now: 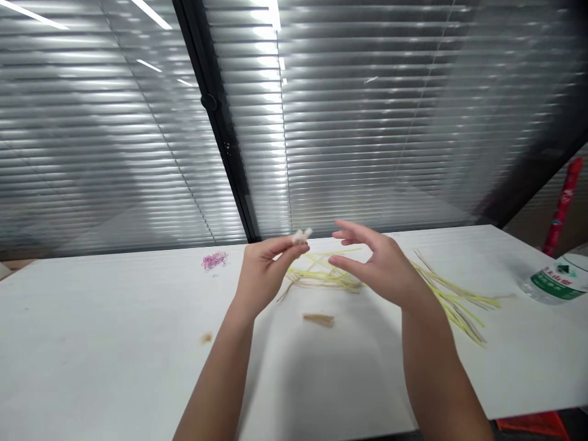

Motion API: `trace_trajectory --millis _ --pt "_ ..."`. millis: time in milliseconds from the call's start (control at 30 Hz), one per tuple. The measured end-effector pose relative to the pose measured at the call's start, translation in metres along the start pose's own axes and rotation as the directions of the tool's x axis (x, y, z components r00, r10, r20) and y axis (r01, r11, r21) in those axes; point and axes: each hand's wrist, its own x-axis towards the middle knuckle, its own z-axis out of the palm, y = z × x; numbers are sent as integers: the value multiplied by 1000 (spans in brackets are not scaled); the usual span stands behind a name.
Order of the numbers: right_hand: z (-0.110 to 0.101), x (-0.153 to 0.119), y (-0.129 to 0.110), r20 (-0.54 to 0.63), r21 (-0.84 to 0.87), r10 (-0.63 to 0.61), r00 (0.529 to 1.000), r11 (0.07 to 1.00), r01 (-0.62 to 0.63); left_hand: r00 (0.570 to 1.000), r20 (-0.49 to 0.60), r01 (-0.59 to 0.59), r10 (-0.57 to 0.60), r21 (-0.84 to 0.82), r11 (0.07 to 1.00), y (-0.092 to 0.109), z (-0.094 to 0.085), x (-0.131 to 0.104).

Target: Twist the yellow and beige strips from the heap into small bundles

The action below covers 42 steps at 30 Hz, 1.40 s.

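My left hand (271, 263) pinches a small whitish, knotted-looking piece (302, 236) between thumb and forefinger; its exact kind is too small to make out. To its right, my right hand (374, 260) hovers with thumb and fingers apart and nothing between them. Beneath and behind both hands lies a loose spread of thin yellow and tan strips (328, 279), partly covered by the right hand. Closer to me on the white table (138, 355) rests a short tan bundle (318, 319), touched by neither hand.
More yellow and tan strips (454, 300) lie to the right of my right forearm. A clear plastic bottle (558, 282) with a green and white label is at the right edge, near a red stick-like object (563, 205). Small pink pieces (214, 261) form a pile at the back left, before the window blinds (367, 122).
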Motion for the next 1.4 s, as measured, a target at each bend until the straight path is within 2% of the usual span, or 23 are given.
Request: trace_trajectory --millis 67,133,233,333,367,433,533,633,767,900,1033,1100,1167,1233,1300,1400 --pt "-9 4 12 -9 -67 36 999 997 -36 984 170 -99 61 230 968 -2 -1 -1" --pt "-14 8 23 -3 -139 67 998 988 -67 936 349 -170 42 344 923 -9 7 -5" --pt "-16 17 36 44 -220 168 985 963 -154 811 560 -184 -168 517 836 -26 33 -15" --pt "-14 27 48 95 -301 281 955 923 -241 676 604 -220 -422 712 667 -48 60 -30" --pt "-12 31 52 106 -319 300 948 913 -253 648 599 -246 -471 750 614 -54 66 -34" --pt "-7 40 64 122 -342 304 945 907 -247 620 589 -290 -519 786 545 -64 72 -43" --pt "9 54 86 166 -396 259 952 901 -176 594 605 -336 -530 785 520 -73 71 -56" --pt "35 66 107 247 -487 320 915 857 -169 598 634 -423 -491 770 478 -83 66 -70" --pt "68 73 119 257 -578 414 873 790 -204 654 653 -532 -381 756 382 -101 61 -89" --pt "83 72 116 250 -655 478 842 724 -216 702 638 -544 -316 767 341 -109 45 -104" --pt "87 71 117 237 -675 487 840 705 -218 728 586 -483 -356 807 340 -103 10 -118" --pt "88 71 120 222 -676 487 845 702 -227 752 536 -425 -384 839 340 -102 -16 -122" --pt "88 72 123 214 -674 495 842 699 -239 780 450 -341 -435 888 308 -106 -52 -121" --pt "88 72 126 215 -673 512 832 695 -254 823 302 -222 -481 951 216 -113 -98 -113" --pt "87 72 129 223 -671 529 819 692 -265 869 100 -78 -484 995 66 -121 -156 -103" --pt "84 72 130 229 -658 529 817 702 -270 882 -223 181 -416 974 -139 -129 -252 -97"
